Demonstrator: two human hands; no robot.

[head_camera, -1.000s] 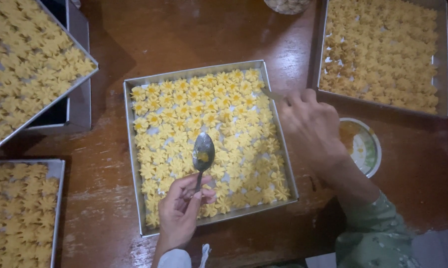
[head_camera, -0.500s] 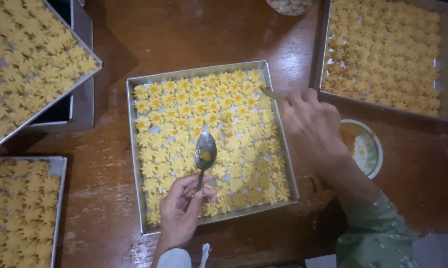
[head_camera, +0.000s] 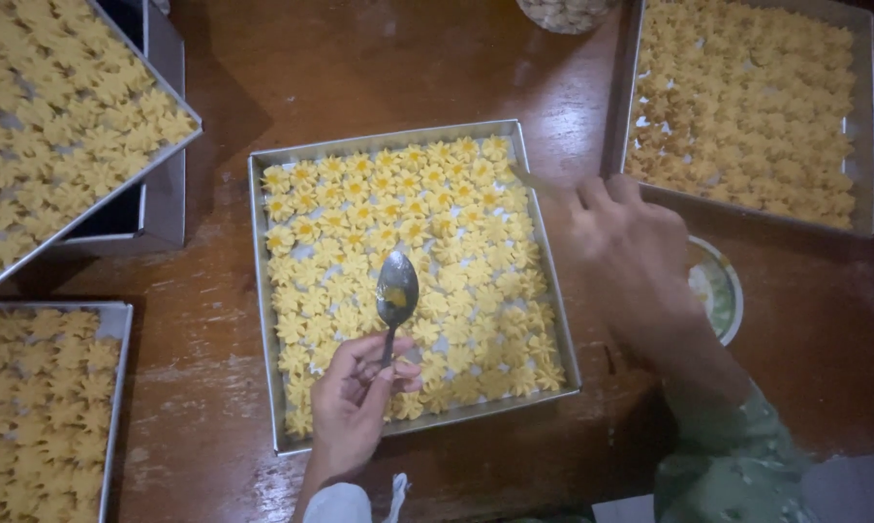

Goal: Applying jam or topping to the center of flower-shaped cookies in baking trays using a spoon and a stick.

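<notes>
The square metal tray (head_camera: pixel 263 291) of yellow flower-shaped cookies (head_camera: pixel 408 242) lies at the middle of the brown wooden surface (head_camera: pixel 359 68), its rows closely packed. The left hand (head_camera: pixel 355 402) holds a metal spoon (head_camera: pixel 396 291) by the handle, grip narrow, bowl upward and carrying a dab of yellow glaze above the tray's centre. The right hand (head_camera: pixel 631 252) is closed on a thin brush (head_camera: pixel 529 179) whose tip reaches the tray's upper right corner. For even coating, the brush should load lightly from the spoon, touch each cookie top only, and the spoon should remain level to avoid drips. A small dish (head_camera: pixel 718 291) sits just beside the right wrist; further filled trays (head_camera: pixel 854 116) stand around.
</notes>
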